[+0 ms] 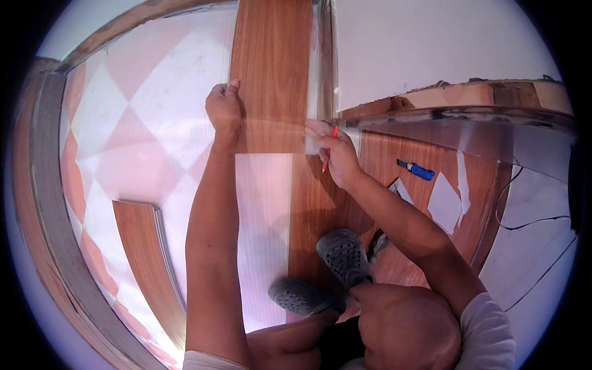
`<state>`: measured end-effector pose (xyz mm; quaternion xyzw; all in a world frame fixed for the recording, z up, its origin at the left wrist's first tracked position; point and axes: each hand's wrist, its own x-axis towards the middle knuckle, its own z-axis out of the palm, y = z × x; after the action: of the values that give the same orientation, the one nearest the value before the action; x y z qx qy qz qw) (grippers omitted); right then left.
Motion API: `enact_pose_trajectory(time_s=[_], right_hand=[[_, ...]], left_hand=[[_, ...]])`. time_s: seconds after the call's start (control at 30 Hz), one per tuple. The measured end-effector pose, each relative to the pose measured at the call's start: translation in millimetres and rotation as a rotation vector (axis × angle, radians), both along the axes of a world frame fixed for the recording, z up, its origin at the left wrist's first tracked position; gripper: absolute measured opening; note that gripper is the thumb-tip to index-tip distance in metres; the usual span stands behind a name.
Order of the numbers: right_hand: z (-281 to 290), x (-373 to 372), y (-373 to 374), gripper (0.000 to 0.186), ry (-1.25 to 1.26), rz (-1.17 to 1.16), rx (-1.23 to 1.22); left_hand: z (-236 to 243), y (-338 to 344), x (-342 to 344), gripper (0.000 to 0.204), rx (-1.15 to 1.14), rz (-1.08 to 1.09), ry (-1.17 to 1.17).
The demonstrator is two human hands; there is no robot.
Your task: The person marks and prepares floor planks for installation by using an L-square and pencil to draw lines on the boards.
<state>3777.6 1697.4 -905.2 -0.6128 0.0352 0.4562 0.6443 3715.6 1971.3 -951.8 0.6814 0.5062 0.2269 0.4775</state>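
A reddish-brown wood-look floor plank [273, 74] runs away from me, its near end squared off in front of me. My left hand [224, 110] is closed on its left edge, thumb on top. At the right edge near that end is my right hand [336, 154], closed around a red pencil [334, 133], with its fingertips stretched to the plank's side. Whether those fingertips press on the plank I cannot tell. Below the near end and to the right lies a similar floor plank [311, 216], partly under my shoes.
Several stacked planks [145, 240] lie at the left on a pale sheet over the pink-and-white diamond floor [145, 148]. A blue utility knife [420, 171] and white paper scraps [444, 200] rest on brown boards at the right. Black cables [536, 221] trail at the far right, beside a wall edge [431, 114].
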Motion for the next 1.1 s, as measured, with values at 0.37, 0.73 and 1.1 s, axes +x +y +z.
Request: enact_pose_trajectory(time_s=[0.37, 0.73, 1.1], right_hand=[[2, -11, 8, 0.043, -0.098, -0.016, -0.133], [6, -10, 4, 0.036, -0.011, -0.104, -0.034], [20, -38, -41, 0.028, 0.143, 0.144, -0.122]], left_hand=[[-3, -1, -2, 0.041, 0.068, -0.018, 0.035], [22, 1, -5, 0.038, -0.073, -0.012, -0.087], [34, -52, -104, 0.033, -0.116, -0.031, -0.014]])
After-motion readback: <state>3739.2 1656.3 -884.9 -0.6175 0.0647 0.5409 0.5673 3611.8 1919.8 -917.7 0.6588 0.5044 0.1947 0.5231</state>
